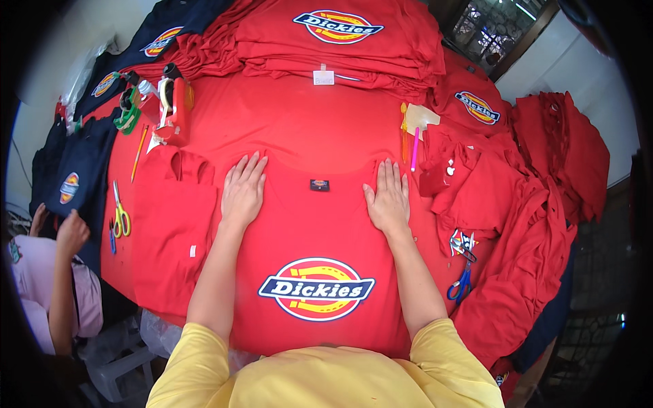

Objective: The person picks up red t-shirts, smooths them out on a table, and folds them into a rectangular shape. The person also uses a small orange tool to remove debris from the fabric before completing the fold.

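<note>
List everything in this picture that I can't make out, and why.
All in the head view:
- Cloth beneath the bare left hand and bare right hand: covered by them.
- Middle of the near edge of the flat red fabric T-shirt: behind the yellow fabric top.
- Head of the lilac-clad co-worker: lost at the dark left rim.
- Any marks on the small white rectangular tag: too small.

A broad worktable topped with red cloth point(292, 109) carries a flat red fabric T-shirt point(313, 228) from centre toward 6 o'clock, a stack of folded red fabric shirts point(340, 51) at 12, a red plastic tape dispenser point(178, 119) at 10, yellow-handled metal scissors point(122, 221) at 9, a slim pink pen point(415, 149) at 2, and blue-handled scissors point(464, 277) at 4.
</note>
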